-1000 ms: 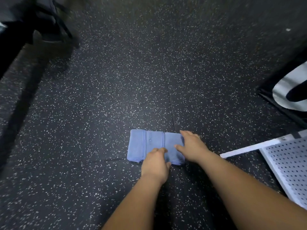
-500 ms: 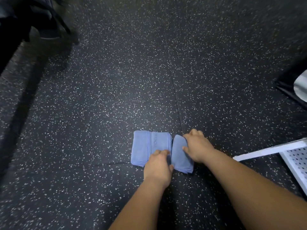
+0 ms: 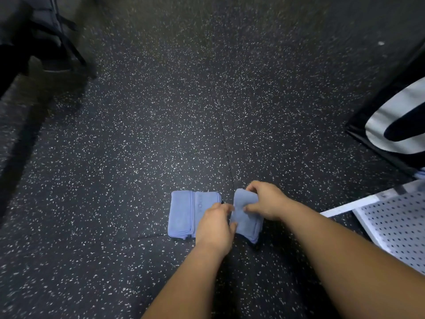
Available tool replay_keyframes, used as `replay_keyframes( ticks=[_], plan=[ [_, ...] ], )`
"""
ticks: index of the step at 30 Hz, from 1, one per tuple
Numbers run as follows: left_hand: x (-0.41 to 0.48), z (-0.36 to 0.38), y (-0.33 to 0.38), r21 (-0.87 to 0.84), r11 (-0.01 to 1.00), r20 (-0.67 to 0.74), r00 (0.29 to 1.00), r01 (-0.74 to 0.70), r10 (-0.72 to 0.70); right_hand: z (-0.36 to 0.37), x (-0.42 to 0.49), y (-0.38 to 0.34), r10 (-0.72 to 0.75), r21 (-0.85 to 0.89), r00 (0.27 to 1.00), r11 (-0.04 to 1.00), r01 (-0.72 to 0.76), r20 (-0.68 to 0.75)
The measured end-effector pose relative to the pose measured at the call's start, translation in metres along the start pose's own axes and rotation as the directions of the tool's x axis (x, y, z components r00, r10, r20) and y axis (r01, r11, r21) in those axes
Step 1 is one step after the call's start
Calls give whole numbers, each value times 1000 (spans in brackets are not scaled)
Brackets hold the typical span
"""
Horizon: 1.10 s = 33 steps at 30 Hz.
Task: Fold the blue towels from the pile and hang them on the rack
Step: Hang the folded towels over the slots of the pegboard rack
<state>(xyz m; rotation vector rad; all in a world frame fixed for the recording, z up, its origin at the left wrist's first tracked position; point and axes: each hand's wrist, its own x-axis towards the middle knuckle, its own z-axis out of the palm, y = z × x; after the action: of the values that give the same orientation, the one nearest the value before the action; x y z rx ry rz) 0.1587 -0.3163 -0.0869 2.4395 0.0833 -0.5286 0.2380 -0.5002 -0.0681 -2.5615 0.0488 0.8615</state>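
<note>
A blue towel [image 3: 184, 215] lies partway folded on the floor [image 3: 161, 134]. Its left portion rests flat in layers, while the person's right grip [image 3: 264, 200] pinches the right end and holds it raised, tilted toward the flat part. The left grip [image 3: 215, 226] sits at the fold line and touches both the flat part and the raised flap; whether it pinches or only presses cannot be told. By the look of it, this fold is not yet closed and all the hanging is to come. No towel hangs anywhere in view, and the pile is out of frame. A white perforated panel [image 3: 395, 226] edged by a white bar, near the right forearm, may belong to the rack, though that is a guess. The floor is dark rubber flecked with white, its seams meeting near the towel. A black object with a white marking [image 3: 391, 111] stands at the right edge, and dark, blurred gear [image 3: 46, 42] sits at upper left.
</note>
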Motion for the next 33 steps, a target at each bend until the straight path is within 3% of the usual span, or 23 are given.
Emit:
replay_keyframes(
  ticks=[9, 14, 18, 21, 29, 33],
  plan=[
    [-16, -29, 79, -230, 949, -64, 977, -214, 205, -87, -79, 1, 9, 125, 986, 992, 12, -166],
    [-43, -61, 122, -337, 904, -57, 965, -262, 258, -130, -143, -5, -3, 263, 987, 964, 46, -160],
    [-72, -90, 152, -378, 871, -83, 948, -314, 306, -158, -197, -17, -95, 248, 984, 960, 130, -148],
    [-94, -106, 169, -424, 830, -142, 931, -364, 336, -166, -239, -22, -139, 310, 966, 929, 203, -217],
    [-170, -137, 203, -316, 825, -259, 879, -468, 400, -145, -314, -34, -109, 216, 855, 944, 249, -507],
    [-197, -142, 209, -238, 839, -244, 867, -488, 435, -130, -346, -43, -47, 127, 785, 979, 159, -618]
  ],
)
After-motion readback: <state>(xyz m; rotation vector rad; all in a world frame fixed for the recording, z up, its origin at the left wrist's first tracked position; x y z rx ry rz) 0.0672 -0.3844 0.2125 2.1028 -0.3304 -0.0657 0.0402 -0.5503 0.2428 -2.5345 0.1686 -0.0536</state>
